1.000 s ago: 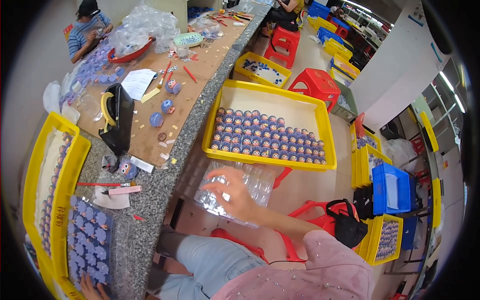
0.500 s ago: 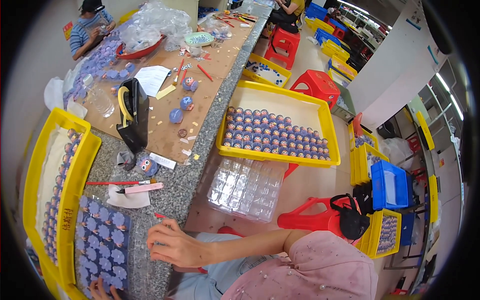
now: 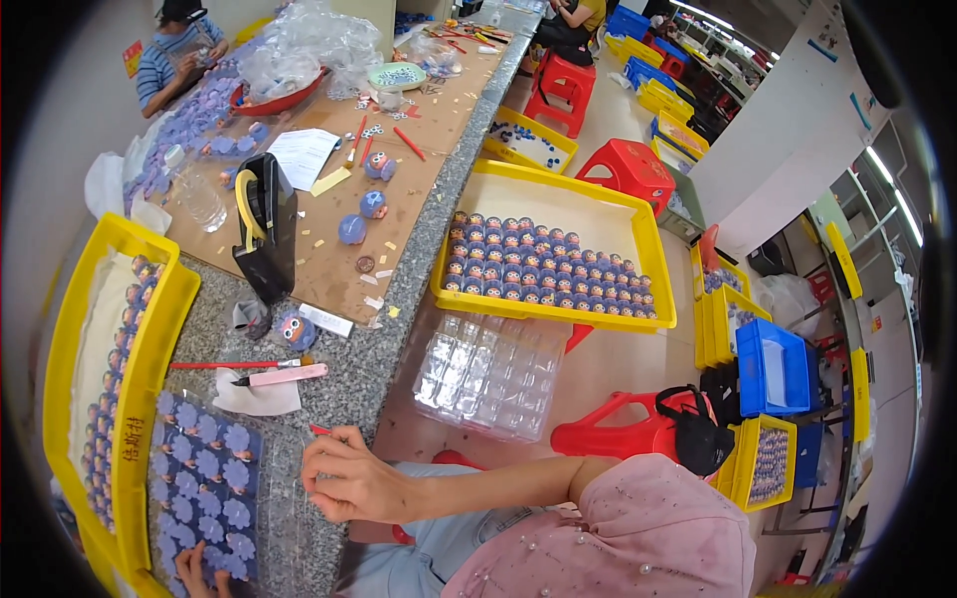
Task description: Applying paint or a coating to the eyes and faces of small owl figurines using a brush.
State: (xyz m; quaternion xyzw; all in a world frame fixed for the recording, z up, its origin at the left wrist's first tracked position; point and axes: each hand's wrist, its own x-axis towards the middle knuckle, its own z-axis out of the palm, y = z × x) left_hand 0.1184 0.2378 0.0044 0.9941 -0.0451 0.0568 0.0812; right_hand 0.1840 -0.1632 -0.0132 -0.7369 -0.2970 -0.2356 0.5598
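Note:
My right hand [image 3: 351,480] is over the granite tabletop's edge with its fingers curled in. A short red stick end [image 3: 319,430] shows beside the fingers; whether they grip it is hidden. At the lower edge, my left hand [image 3: 199,573] is partly cut off, its fingers apart and touching purple flower-shaped pieces [image 3: 209,498]. These pieces stand in rows in a clear plastic tray [image 3: 261,488]. Above them lie a pink-handled knife-like tool [image 3: 289,375] on a white cloth [image 3: 269,399], and a red brush [image 3: 234,365]. A purple owl-like figure [image 3: 295,329] stands farther back.
A yellow crate [image 3: 184,319] of figures borders the left. Another yellow crate [image 3: 558,321] with rows of figures stands right of the table, above clear plastic trays [image 3: 483,379]. A black tape dispenser [image 3: 274,239] and a bottle [image 3: 199,199] stand behind. A co-worker [image 3: 179,60] sits far left.
My right hand has shifted slightly right, and its fingers have curled in a little more. My left hand has moved slightly up over the purple pieces.

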